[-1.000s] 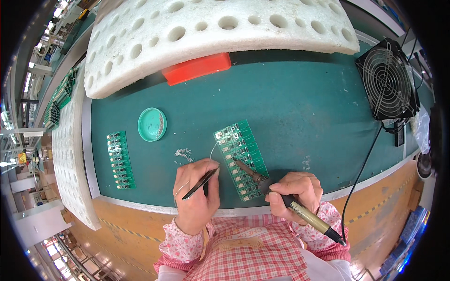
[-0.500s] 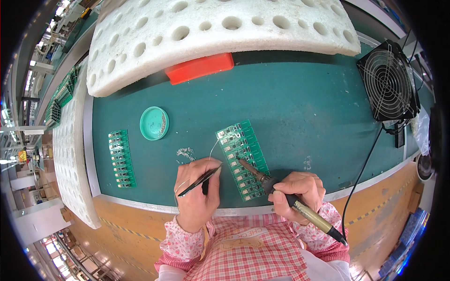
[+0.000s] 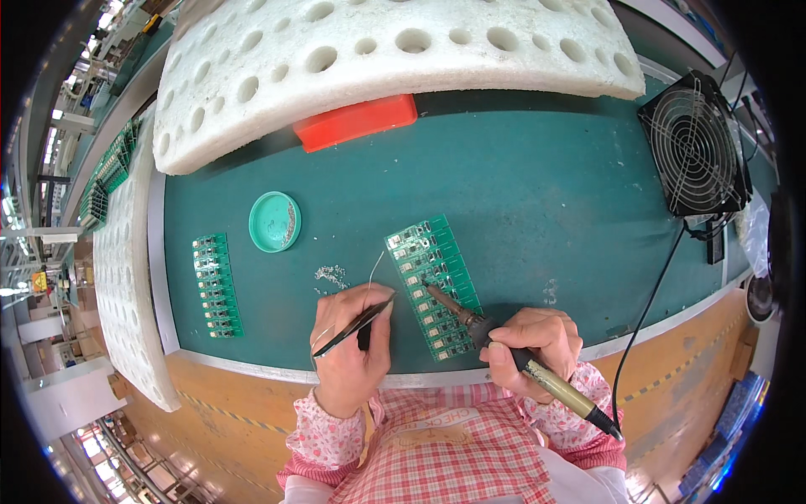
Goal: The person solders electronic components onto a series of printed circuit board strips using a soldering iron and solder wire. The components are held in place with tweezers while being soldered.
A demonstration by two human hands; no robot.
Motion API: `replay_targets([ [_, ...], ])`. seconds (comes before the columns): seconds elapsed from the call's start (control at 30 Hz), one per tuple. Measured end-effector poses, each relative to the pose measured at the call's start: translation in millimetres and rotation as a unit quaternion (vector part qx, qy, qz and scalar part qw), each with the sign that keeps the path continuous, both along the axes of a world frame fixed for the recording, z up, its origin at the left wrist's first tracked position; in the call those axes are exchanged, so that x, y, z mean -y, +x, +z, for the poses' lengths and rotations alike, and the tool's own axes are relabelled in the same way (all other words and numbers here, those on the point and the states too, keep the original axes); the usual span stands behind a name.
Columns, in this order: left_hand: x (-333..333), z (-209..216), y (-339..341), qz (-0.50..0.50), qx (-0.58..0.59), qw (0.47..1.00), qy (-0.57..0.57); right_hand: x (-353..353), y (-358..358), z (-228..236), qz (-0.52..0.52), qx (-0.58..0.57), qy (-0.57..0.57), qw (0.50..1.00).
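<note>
A green circuit board panel (image 3: 445,270) with rows of small components lies at a slant on the bench. My right hand (image 3: 537,346) is closed around the handle of a soldering iron (image 3: 554,382), whose tip rests on or just over the middle of the panel. Left of the panel, my left hand (image 3: 348,357) is closed on black tweezers (image 3: 357,326). A thin solder wire (image 3: 375,267) also runs through its fingers, its upper end beside the panel's left edge. The palm side of this hand is hidden.
A second board panel (image 3: 218,286) lies at the left, with a round green dish (image 3: 275,222) and white crumbs (image 3: 331,275) nearby. White foam with holes (image 3: 470,63) spans the back, before it a red box (image 3: 357,123). A black fan (image 3: 695,147) stands at right; the iron's cord (image 3: 646,323) trails there.
My left hand has shifted slightly left, taking the tweezers along and drawing the solder wire's end off the panel's edge. The right hand and iron have stayed in place.
</note>
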State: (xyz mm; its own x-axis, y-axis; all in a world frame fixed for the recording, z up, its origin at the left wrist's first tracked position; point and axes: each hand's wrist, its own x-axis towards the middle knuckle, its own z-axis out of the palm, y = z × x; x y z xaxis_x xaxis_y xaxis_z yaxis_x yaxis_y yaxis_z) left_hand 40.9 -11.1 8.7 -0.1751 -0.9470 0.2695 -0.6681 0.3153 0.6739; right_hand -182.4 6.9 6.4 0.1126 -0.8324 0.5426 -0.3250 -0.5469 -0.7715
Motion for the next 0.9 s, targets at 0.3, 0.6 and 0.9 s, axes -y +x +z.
replay_targets([
  [0.3, -0.9, 0.9, 0.4, -0.010, -0.014, 1.000, -0.002, 0.0, -0.8, -0.1, 0.006, -0.002, -0.004, 1.000],
  [0.6, 0.4, 2.5, 2.9, -0.025, 0.004, 1.000, -0.009, -4.7, 2.0, -4.7, -0.026, 0.037, -0.002, 0.999],
  [0.9, -1.1, 2.1, 2.5, -0.013, 0.021, 1.000, -0.007, -4.6, 1.3, -5.0, -0.026, 0.044, -0.001, 0.999],
])
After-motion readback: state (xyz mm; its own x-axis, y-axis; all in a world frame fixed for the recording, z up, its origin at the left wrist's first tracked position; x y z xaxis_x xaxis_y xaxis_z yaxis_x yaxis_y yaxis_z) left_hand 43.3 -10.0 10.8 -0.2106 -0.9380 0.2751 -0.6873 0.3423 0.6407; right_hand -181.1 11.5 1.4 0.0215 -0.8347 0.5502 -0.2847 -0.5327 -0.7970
